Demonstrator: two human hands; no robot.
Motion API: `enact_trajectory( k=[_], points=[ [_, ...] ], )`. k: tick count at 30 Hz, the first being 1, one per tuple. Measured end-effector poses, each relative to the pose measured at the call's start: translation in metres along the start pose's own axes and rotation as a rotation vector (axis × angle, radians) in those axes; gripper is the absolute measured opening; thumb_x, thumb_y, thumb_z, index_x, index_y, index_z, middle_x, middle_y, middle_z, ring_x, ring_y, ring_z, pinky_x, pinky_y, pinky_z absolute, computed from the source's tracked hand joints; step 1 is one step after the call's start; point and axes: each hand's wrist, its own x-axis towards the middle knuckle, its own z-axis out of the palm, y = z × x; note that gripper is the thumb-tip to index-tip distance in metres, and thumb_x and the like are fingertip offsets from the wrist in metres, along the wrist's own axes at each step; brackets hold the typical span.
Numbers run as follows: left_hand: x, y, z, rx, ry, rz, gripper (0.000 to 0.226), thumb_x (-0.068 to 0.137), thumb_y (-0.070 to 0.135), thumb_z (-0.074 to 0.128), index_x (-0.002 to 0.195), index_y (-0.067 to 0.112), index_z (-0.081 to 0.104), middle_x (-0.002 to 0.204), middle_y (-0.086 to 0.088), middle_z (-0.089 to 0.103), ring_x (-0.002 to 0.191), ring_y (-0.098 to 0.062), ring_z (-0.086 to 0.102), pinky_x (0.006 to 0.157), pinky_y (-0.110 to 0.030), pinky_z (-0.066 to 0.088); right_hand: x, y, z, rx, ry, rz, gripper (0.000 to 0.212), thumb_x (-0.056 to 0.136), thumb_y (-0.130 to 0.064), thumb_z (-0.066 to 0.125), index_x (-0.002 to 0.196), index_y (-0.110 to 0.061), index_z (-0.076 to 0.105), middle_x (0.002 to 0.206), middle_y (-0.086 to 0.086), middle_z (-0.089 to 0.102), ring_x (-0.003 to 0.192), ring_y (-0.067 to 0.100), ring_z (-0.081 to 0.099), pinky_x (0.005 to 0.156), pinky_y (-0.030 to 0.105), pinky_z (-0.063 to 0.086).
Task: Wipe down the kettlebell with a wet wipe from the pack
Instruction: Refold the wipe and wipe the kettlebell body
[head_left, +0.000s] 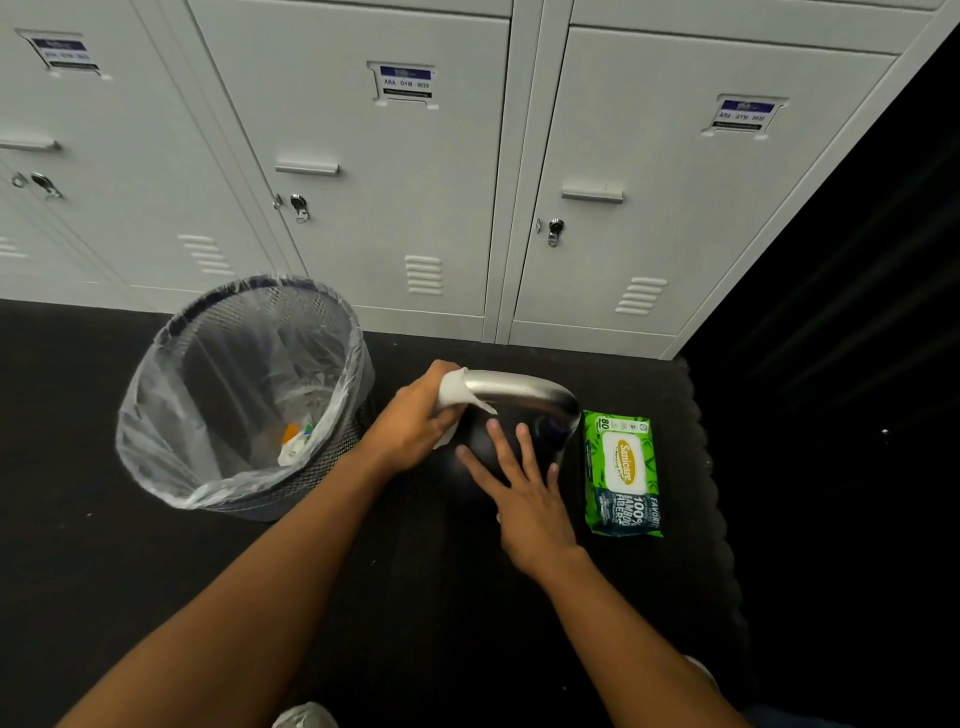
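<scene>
A black kettlebell (480, 447) with a shiny metal handle (524, 392) stands on the dark floor in front of the lockers. My left hand (415, 421) grips a white wet wipe (457, 395) wrapped around the left end of the handle. My right hand (524, 493) rests flat on the kettlebell's black body, fingers spread, holding nothing. A green wet-wipe pack (623, 473) lies flat on the floor just right of the kettlebell, its lid closed.
A mesh waste bin (171, 467) with a clear plastic liner stands left of the kettlebell, some litter at its bottom. Grey lockers (395, 208) line the back. A black mat edge (711, 467) runs along the right. Shoe tips show at the bottom.
</scene>
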Motion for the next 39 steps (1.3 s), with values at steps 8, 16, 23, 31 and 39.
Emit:
enact_trajectory(
  k=[8,16,23,31,39],
  points=[
    [0.010,0.038,0.049,-0.298,0.534,-0.420,0.023,0.090,-0.001,0.060,0.107,0.014,0.056,0.105,-0.004,0.064,0.099,-0.019,0.063,0.087,-0.040,0.056,-0.002,-0.001,0.001,-0.017,-0.003,-0.010,0.110,0.088,-0.002,0.061,0.147,-0.054,-0.015,0.151,-0.012,-0.047,0.140,0.028,-0.042,0.116,0.070,0.005],
    [-0.003,0.020,0.040,-0.149,0.419,-0.381,0.023,0.089,0.007,0.061,0.110,0.015,0.057,0.102,-0.005,0.065,0.095,-0.022,0.061,0.082,-0.038,0.053,-0.003,-0.003,-0.002,-0.007,0.011,-0.004,0.110,0.087,0.000,0.059,0.149,-0.053,-0.014,0.154,-0.012,-0.044,0.142,0.027,-0.040,0.116,0.069,0.006],
    [0.035,0.020,-0.023,0.178,-0.257,-0.260,0.031,0.075,0.006,0.080,0.102,0.017,0.071,0.096,-0.004,0.072,0.094,-0.022,0.068,0.083,-0.033,0.054,-0.002,-0.002,-0.004,-0.014,-0.028,-0.001,0.121,0.081,0.005,0.064,0.148,-0.054,-0.018,0.151,-0.013,-0.047,0.140,0.027,-0.043,0.116,0.068,0.002],
    [-0.012,0.029,0.032,-0.222,0.315,-0.116,0.055,0.077,0.013,0.075,0.124,0.026,0.050,0.115,0.006,0.054,0.100,-0.005,0.056,0.078,-0.016,0.046,-0.005,-0.004,-0.003,0.007,-0.003,-0.001,0.114,0.086,-0.003,0.062,0.142,-0.055,-0.022,0.150,-0.014,-0.049,0.140,0.026,-0.043,0.117,0.069,0.004],
    [-0.027,0.041,0.019,0.012,0.383,0.125,0.032,0.097,0.027,0.045,0.124,0.021,0.061,0.125,0.013,0.054,0.115,-0.009,0.048,0.101,-0.031,0.039,-0.006,-0.004,-0.005,0.011,-0.002,-0.001,0.115,0.088,-0.011,0.063,0.137,-0.060,-0.028,0.150,-0.015,-0.048,0.140,0.025,-0.043,0.116,0.067,-0.001]
  ],
)
